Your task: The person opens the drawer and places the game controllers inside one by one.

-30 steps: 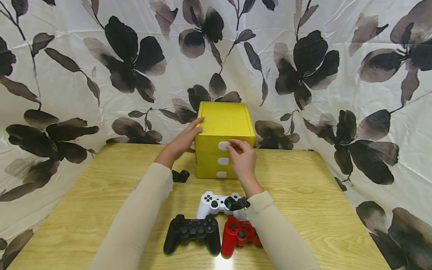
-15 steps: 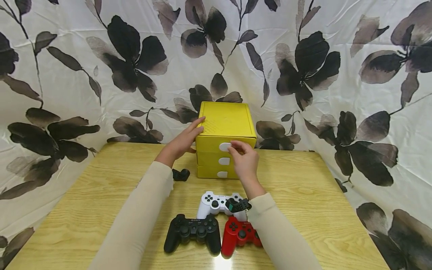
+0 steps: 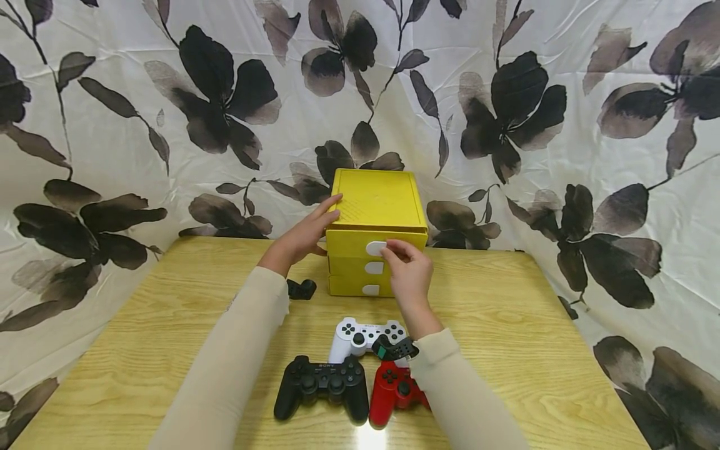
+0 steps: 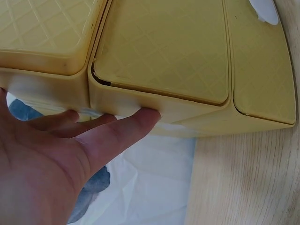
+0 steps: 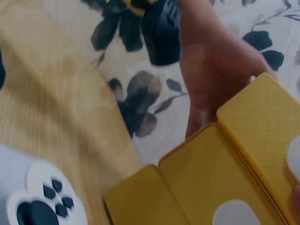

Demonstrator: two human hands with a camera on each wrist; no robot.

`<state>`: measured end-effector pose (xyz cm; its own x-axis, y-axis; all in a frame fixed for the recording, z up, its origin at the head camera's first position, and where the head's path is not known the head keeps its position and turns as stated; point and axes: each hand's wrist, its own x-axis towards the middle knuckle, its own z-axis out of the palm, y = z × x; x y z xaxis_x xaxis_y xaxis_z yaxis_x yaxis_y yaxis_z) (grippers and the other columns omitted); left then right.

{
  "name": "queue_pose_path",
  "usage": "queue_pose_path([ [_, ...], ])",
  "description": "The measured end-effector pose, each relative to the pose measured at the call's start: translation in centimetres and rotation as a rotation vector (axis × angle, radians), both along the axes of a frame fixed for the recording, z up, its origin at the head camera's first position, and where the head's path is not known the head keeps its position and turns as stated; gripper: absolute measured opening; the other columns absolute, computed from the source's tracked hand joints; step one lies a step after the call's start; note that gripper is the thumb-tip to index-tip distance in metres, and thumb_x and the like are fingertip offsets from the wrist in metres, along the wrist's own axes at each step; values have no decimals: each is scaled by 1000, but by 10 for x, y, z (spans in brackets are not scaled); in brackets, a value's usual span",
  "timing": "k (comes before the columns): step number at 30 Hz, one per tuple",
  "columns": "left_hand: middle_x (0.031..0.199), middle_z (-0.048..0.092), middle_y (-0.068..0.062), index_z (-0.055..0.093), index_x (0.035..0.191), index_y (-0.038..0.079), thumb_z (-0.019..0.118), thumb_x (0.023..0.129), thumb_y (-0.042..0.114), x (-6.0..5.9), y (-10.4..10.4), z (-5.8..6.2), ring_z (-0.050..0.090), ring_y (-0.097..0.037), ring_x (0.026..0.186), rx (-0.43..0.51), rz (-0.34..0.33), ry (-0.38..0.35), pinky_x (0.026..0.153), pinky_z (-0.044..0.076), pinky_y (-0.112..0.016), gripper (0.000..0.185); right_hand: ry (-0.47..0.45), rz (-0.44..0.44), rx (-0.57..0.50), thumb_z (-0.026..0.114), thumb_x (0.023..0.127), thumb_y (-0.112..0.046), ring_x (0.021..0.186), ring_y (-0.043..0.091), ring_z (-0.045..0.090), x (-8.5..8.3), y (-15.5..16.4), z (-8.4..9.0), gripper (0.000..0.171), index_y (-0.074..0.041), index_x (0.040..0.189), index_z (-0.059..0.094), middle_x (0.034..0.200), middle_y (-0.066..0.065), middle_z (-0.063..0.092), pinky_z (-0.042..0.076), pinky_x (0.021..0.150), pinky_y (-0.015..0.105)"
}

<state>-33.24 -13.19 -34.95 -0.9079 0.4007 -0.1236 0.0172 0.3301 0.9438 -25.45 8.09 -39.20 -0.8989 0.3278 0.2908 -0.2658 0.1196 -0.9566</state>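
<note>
A small yellow drawer unit (image 3: 377,197) with three stacked drawers stands at the back of the table. With thumb and fingers my right hand (image 3: 413,272) pinches the white handle (image 3: 375,249) of the top drawer (image 3: 347,244). That drawer's front juts slightly past the ones below, as the left wrist view also shows. My left hand (image 3: 298,242) rests against the unit's left side, fingers extended along the wall (image 4: 126,101) and one fingertip on the top edge. The middle and bottom drawers, with white handles of their own, sit closed. What the top drawer contains is hidden.
Nearer on the wooden table (image 3: 506,350) lie a white game controller (image 3: 344,344), a black one (image 3: 320,387) and a red one (image 3: 384,400), the last two partly below my right forearm. Floral fabric (image 3: 394,81) hangs right behind the unit.
My right hand has drawn the top drawer slightly toward me, and a thin dark gap shows under the unit's top edge. My left hand keeps its place on the side.
</note>
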Motion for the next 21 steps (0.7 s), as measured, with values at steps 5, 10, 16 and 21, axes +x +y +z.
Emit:
queue_pose_path([
  [5,164,0,5,8,148,56,34,99,60,-3,0,-1,19,-41,147,1,-7,-11,100,37,-69,56,-54,20,-122,78,82,-13,81,11,67,3,-1,0,17,-5,97,76,96,11,72,55,73,17],
  [10,164,-2,3,5,151,51,34,102,54,-1,2,4,16,-41,148,15,-18,-39,101,36,-70,57,-76,47,-202,77,83,-10,79,12,68,7,-2,2,17,-3,99,75,95,9,71,57,76,20],
  [16,164,-3,-2,5,153,43,33,104,46,19,5,24,15,-43,148,26,-33,-60,104,34,-69,56,-98,61,-216,76,83,-8,77,13,68,11,0,4,16,-2,98,74,94,9,70,57,75,23],
  [21,164,-3,-2,5,153,44,33,104,47,21,5,26,14,-41,148,26,-40,-52,104,33,-69,57,-102,68,-203,76,83,-9,78,13,67,16,1,5,15,-3,97,74,92,7,69,57,75,23],
])
